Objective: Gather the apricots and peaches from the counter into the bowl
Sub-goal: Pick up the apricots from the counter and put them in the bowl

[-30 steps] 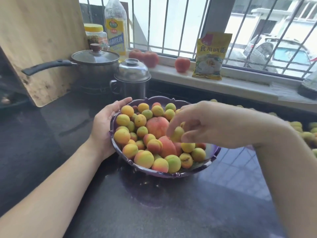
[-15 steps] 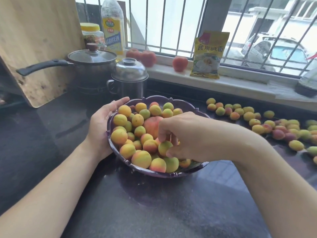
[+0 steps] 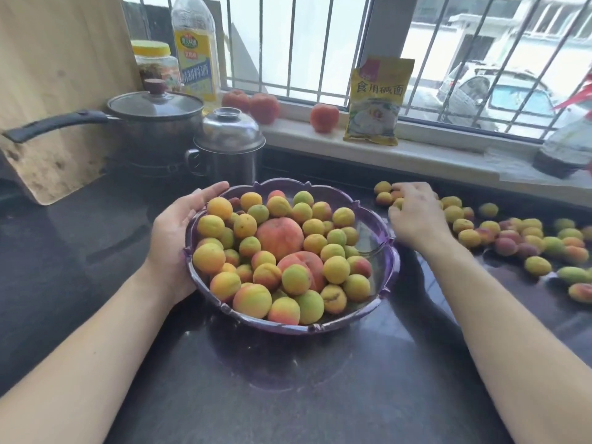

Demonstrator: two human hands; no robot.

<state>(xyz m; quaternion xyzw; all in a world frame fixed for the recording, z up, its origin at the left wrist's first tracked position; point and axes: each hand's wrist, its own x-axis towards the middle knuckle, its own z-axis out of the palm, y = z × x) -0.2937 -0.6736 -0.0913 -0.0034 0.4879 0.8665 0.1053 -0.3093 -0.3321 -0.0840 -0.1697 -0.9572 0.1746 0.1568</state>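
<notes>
My left hand (image 3: 174, 241) lies flat against the left rim of the bowl (image 3: 381, 261), fingers nearly straight, steadying it. My right hand (image 3: 413, 213) is out on the counter (image 3: 288, 395) just right of the bowl, fingers curled down over the nearest apricots (image 3: 384, 193); from this angle I cannot tell whether they have closed on any yet. The two hands are well apart, one on each side of the bowl.

The bowl is already heaped with apricots and two peaches (image 3: 279, 237) near its middle, though its right side is barer. Many more apricots (image 3: 512, 238) lie scattered across the counter to the right of the bowl, so I judge the job about half done.

To do this pick well, I should gather only the few fruits that sit snugly in my palm, since loose round ones will roll away. I should carry them low over the rim and set them into that bare right side, not on top of the heap, where they could tumble out. My left hand should hold the bowl firm meanwhile.
</notes>
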